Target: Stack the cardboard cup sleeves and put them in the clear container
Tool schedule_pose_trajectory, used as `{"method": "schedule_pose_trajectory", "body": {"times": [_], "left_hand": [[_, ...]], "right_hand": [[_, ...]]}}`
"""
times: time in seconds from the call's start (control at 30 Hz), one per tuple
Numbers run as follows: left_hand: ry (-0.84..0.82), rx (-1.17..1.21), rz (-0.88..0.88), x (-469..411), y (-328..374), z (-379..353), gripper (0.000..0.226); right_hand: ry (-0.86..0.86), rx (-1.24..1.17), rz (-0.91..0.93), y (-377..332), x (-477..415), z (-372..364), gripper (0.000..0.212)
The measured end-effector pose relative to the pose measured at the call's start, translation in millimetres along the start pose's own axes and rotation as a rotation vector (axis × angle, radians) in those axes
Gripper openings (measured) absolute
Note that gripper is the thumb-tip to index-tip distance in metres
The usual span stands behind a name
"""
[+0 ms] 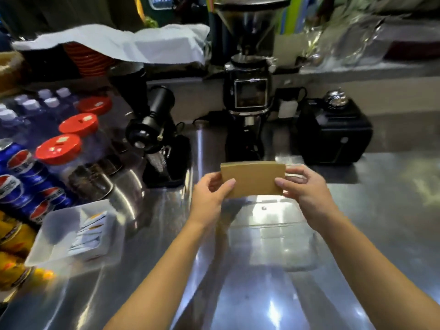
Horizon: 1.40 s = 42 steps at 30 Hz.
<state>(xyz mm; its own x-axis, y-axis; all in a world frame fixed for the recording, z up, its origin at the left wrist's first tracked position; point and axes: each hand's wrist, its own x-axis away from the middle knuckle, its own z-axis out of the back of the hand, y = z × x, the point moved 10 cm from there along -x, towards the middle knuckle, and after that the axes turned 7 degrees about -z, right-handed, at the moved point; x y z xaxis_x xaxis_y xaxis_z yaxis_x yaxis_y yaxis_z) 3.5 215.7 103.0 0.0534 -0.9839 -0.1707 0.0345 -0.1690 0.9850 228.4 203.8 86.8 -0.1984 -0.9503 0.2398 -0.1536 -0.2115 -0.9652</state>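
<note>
The blue cans on the left side of the counter show the red, white and blue Pepsi sign, and the Pepsi name on them is blurry. The yellow cans near them have dark marks that are too blurry to read. No other words or numbers can be read.

Dim, blurry, wide-angle warp; glare on steel counter

You have a steel counter before you. A black grinder stands at the back, red-lidded jars and cola cans crowd your left, beside a tray of sachets.
</note>
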Motion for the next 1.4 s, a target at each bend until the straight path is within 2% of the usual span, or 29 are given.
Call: {"method": "schedule_pose_trajectory", "body": {"times": [0.1,0.2,0.27,0.33,0.47,0.6,0.73,0.83,1.0,1.1,1.2,1.27,1.4], "left_hand": [[-0.013,0.004,0.072,-10,-20,-33,0.011],[-0.010,0.008,0.244,-14,-55,-53,0.010],[-0.015,-0.084,0.312,-18,-74,-59,0.005],[-0.018,-0.162,0.388,-19,-90,-60,0.009],[-0.012,-0.111,0.492,-16,-112,-62,0.012],[0.031,-0.135,0.517,-22,-123,-62,0.012],[0.079,-0.197,0.542,-26,-132,-58,0.027],[0.074,-0.270,0.525,-30,-135,-56,0.016],[0.073,-0.363,0.511,-31,-136,-53,0.015],[0.094,-0.363,0.542,-33,-141,-51,0.019],[0.088,-0.377,0.560,-33,-141,-50,0.027],[0.077,-0.399,0.568,-34,-141,-50,0.028],[0.056,-0.423,0.533,-36,-128,-50,0.015]], "right_hand": [[0.055,-0.033,-0.128,18,-17,29,0.029],[0.116,-0.018,-0.226,33,-31,45,0.037],[0.128,0.017,-0.266,40,-41,47,0.034],[0.128,0.076,-0.306,48,-50,47,0.031],[0.133,0.181,-0.380,64,-68,44,0.018],[0.133,0.228,-0.419,74,-81,42,0.017],[0.144,0.247,-0.455,84,-87,40,0.026],[0.151,0.282,-0.482,92,-87,42,0.031],[0.161,0.332,-0.474,95,-90,43,0.046],[0.211,0.466,-0.410,88,-93,44,0.042],[0.225,0.583,-0.358,80,-93,42,0.024],[0.207,0.624,-0.344,80,-95,40,0.020],[0.176,0.693,-0.322,75,-93,38,0.035]]}}
